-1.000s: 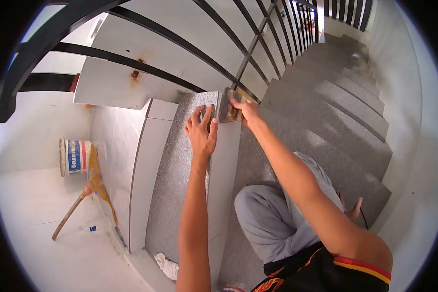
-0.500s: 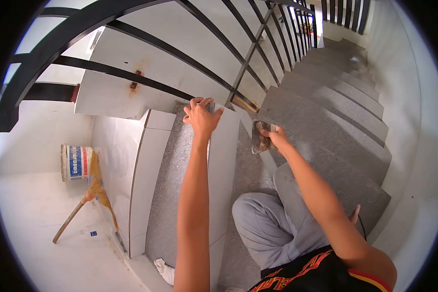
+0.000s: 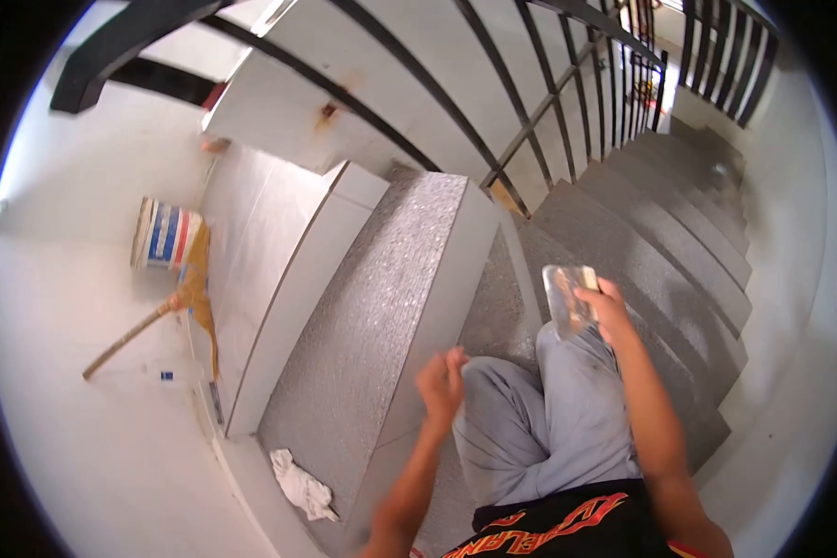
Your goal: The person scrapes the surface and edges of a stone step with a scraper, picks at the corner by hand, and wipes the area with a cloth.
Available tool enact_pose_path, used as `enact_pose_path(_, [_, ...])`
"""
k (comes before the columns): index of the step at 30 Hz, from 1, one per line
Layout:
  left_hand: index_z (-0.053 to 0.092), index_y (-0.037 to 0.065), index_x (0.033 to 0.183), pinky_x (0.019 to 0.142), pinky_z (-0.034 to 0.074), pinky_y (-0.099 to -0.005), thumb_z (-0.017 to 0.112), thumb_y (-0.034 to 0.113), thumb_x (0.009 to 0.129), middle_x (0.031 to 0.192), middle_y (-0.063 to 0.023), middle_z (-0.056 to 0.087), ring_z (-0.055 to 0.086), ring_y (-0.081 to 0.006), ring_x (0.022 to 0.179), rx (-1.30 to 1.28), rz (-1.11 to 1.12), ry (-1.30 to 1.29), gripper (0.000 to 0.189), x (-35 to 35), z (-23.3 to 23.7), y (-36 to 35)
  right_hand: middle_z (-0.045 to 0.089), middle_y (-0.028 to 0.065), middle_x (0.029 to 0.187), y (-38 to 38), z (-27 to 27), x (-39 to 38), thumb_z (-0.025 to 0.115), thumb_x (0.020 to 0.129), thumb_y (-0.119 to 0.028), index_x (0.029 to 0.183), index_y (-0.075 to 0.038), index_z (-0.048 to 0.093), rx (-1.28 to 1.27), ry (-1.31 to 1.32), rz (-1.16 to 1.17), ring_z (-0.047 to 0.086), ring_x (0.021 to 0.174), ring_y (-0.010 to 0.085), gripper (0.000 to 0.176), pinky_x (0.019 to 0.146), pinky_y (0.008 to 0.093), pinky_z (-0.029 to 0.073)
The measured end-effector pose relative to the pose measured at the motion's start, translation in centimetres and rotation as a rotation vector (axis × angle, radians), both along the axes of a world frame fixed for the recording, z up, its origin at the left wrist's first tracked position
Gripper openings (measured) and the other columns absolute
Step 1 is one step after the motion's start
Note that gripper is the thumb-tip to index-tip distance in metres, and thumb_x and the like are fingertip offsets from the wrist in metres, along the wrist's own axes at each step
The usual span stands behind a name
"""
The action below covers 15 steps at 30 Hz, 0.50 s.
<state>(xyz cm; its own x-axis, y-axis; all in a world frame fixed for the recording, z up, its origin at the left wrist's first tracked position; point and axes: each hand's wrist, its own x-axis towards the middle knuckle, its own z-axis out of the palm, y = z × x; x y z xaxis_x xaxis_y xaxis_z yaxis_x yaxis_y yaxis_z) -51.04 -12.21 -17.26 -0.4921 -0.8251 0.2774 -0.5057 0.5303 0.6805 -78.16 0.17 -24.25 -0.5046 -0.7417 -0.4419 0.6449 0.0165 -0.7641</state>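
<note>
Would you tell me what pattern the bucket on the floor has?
The bucket has blue, white and red bands; head view.

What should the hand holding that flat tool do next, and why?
Probably lower the right hand and its flat tool to the speckled slab: the tool is in the air above the knee, and the left hand touches nothing.

Grey speckled step [image 3: 381, 307]; black railing [image 3: 530, 121]; bucket [image 3: 166, 232] striped (blue, red, white); grey trousers [image 3: 530, 428].
</note>
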Motion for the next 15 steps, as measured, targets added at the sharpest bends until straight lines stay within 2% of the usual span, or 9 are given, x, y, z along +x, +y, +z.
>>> enact_pose_path(1, [0.057,-0.002,0.116,0.089,0.046,-0.0384,0.058,0.021,0.09,0.114,-0.0249,0.059,0.059,-0.0316,0.107,-0.007,-0.136,-0.153,0.035,2.8,-0.1,2.9,0.064,0.0093,0.093,0.8,0.7,0.7,0.062,0.08,-0.006,0.104,0.005,0.06,0.0,0.016,0.024,0.061,0.082,0.0153,0.026,0.073,0.0302,0.05])
enact_pose_path(3, [0.035,-0.004,0.136,0.104,0.029,-0.0497,0.055,0.028,0.09,0.142,-0.032,0.029,0.032,-0.0435,0.131,-0.002,-0.112,-0.292,0.06,7.0,-1.6,9.8,0.064,0.0088,0.094,2.5,2.2,2.3,0.061,0.081,-0.006,0.104,0.005,0.06,0.019,-0.101,-0.008,0.062,0.083,0.0155,0.026,0.074,0.0293,0.05])
enact_pose_path(4, [0.035,-0.004,0.136,0.104,0.029,-0.0497,0.055,0.028,0.09,0.142,-0.032,0.029,0.032,-0.0435,0.131,0.007,-0.086,-0.269,0.06,8.9,-2.0,12.2,0.064,0.0088,0.094,3.1,2.4,3.3,0.061,0.081,-0.006,0.104,0.005,0.06,0.027,-0.079,0.019,0.062,0.083,0.0155,0.026,0.074,0.0293,0.05])
enact_pose_path(6, [0.021,-0.005,0.141,0.105,0.019,-0.0597,0.052,0.038,0.09,0.147,-0.0332,0.012,0.015,-0.0505,0.135,0.132,-0.07,-0.419,0.073,11.0,-2.6,15.8,0.063,0.0085,0.096,3.5,2.4,5.6,0.059,0.082,-0.004,0.108,0.003,0.058,0.035,-0.098,0.066,0.063,0.086,0.0172,0.026,0.077,0.0314,0.051])
enact_pose_path(9, [0.025,-0.006,0.14,0.103,0.019,-0.0636,0.051,0.044,0.089,0.146,-0.0324,0.017,0.018,-0.0501,0.134,0.053,-0.057,-0.471,0.076,10.9,-3.6,15.3,0.063,0.0087,0.096,3.6,3.2,8.9,0.059,0.082,-0.004,0.108,0.003,0.057,0.039,-0.073,0.165,0.062,0.087,0.0169,0.027,0.077,0.031,0.051])
enact_pose_path(13, [0.027,-0.006,0.139,0.102,0.021,-0.0621,0.052,0.043,0.088,0.144,-0.0312,0.021,0.023,-0.0482,0.131,-0.016,-0.032,-0.49,0.075,9.9,-3.4,14.5,0.064,0.0095,0.098,2.8,4.4,12.8,0.06,0.082,-0.004,0.108,0.005,0.057,0.052,-0.016,0.2,0.062,0.086,0.0153,0.028,0.077,0.0284,0.049])
enact_pose_path(15, [0.032,-0.004,0.137,0.1,0.023,-0.062,0.05,0.039,0.09,0.142,-0.0292,0.023,0.026,-0.047,0.128,0.034,0.088,-0.425,0.066,9.5,-3.5,13.7,0.064,0.0099,0.098,2.4,5.4,14.3,0.06,0.082,-0.005,0.109,0.004,0.057,0.023,-0.039,0.181,0.062,0.086,0.0153,0.028,0.075,0.0287,0.05])
